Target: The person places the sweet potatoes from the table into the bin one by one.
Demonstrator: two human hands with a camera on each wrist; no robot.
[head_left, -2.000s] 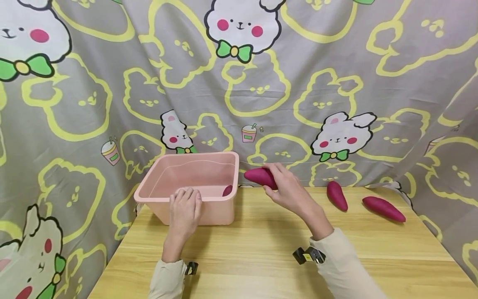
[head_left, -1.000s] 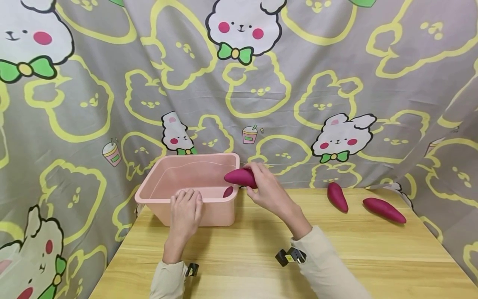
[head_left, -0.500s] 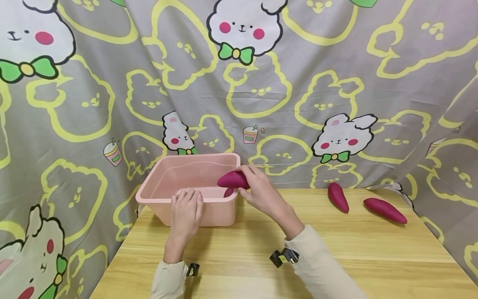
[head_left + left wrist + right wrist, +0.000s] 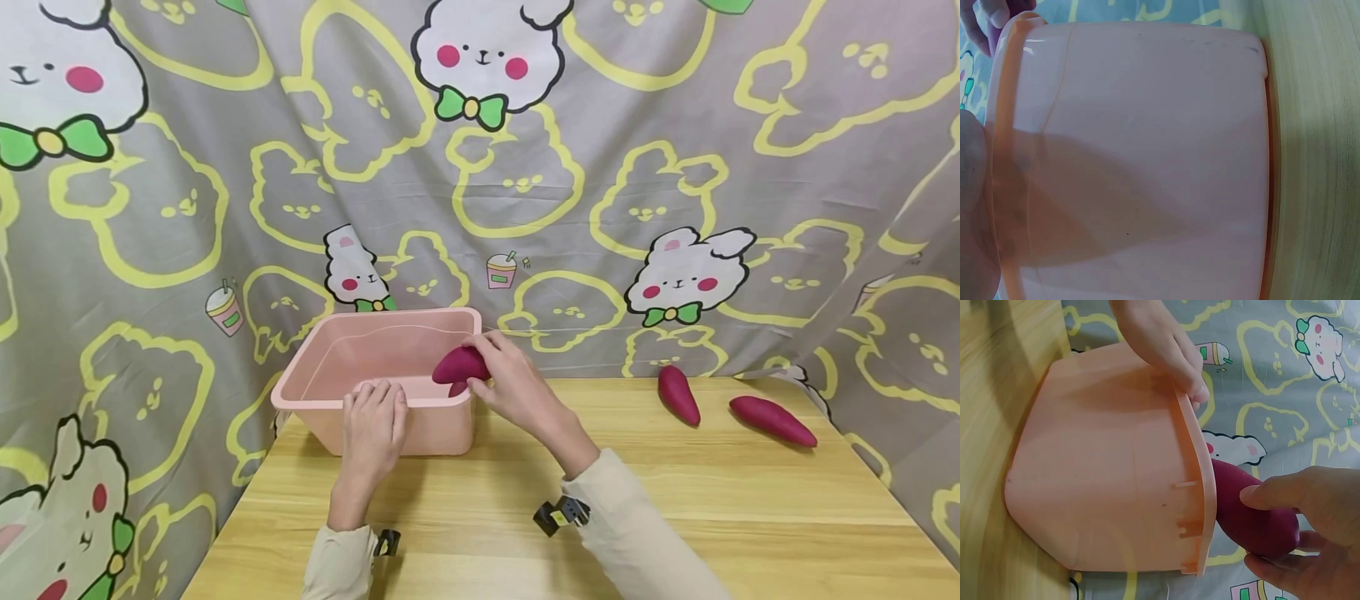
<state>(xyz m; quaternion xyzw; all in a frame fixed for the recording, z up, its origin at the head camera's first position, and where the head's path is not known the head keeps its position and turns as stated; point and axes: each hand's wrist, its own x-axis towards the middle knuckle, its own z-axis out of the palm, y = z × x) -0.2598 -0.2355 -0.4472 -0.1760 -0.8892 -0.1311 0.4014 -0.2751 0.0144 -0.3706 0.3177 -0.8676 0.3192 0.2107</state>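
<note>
A pink plastic bin (image 4: 408, 429) stands at the left of the table. My left hand (image 4: 373, 429) grips its front rim, the fingers curled over the edge. Over the bin's right end, my right hand (image 4: 517, 383) holds a purple sweet potato (image 4: 459, 365) between thumb and fingers. In the right wrist view the held sweet potato (image 4: 1250, 512) lies partly behind the rim. Inside the bin is another sweet potato (image 4: 456, 389), mostly hidden by the held one. The left wrist view is filled by the bin's outer wall (image 4: 1147, 150).
Two more sweet potatoes lie on the right of the wooden table (image 4: 637, 500), one (image 4: 678, 396) nearer the bin and one (image 4: 772, 421) farther right. A grey patterned curtain (image 4: 555, 200) hangs behind the table and along both sides.
My right hand has carried the sweet potato leftward from beside the bin to over its right end, tipping it slightly downward. The left hand has stayed on the rim.
</note>
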